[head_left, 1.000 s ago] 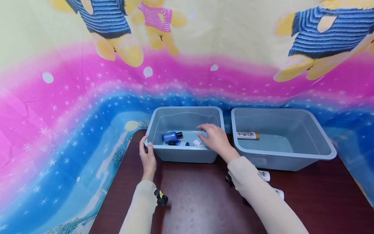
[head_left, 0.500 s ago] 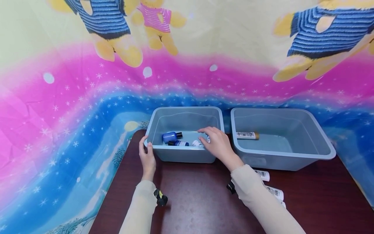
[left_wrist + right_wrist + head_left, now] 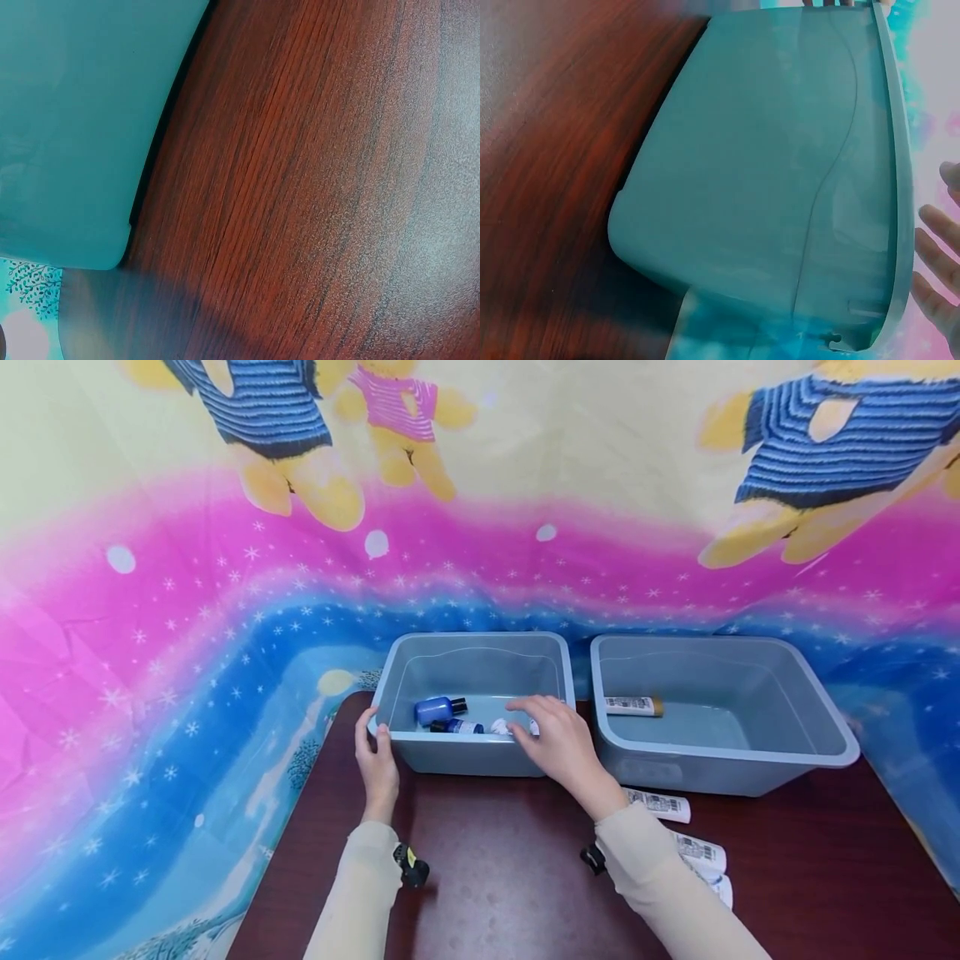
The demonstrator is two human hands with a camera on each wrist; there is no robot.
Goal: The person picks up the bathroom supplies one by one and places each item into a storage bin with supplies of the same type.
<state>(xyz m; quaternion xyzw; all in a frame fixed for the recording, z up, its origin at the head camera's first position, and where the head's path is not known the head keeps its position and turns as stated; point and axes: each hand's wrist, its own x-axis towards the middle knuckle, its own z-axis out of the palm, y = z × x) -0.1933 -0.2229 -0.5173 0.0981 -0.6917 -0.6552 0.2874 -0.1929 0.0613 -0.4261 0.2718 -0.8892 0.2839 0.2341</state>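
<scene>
My left hand (image 3: 378, 768) holds the left front corner of the smaller grey plastic bin (image 3: 465, 755), its thumb at the front rim and fingers along the left side. My right hand (image 3: 558, 739) hovers over the same bin's right front corner. Its fingers (image 3: 934, 232) are spread and loosely bent just past the rim in the right wrist view, holding nothing. Inside the bin lie a blue bottle with a black cap (image 3: 437, 710), a smaller dark blue bottle (image 3: 459, 727) and a white crumpled-looking item (image 3: 500, 727) partly hidden by the front wall.
A larger grey bin (image 3: 750, 760) stands to the right, with a white tube with a gold-brown cap (image 3: 632, 706) in it. Several white tubes (image 3: 701, 852) lie on the dark wood table (image 3: 495, 877) beside my right forearm. A printed cloth (image 3: 480, 552) hangs behind.
My right hand has drawn slightly back and to the right over the bin's front corner, and more of the white tubes shows beside that arm. The left hand keeps its place.
</scene>
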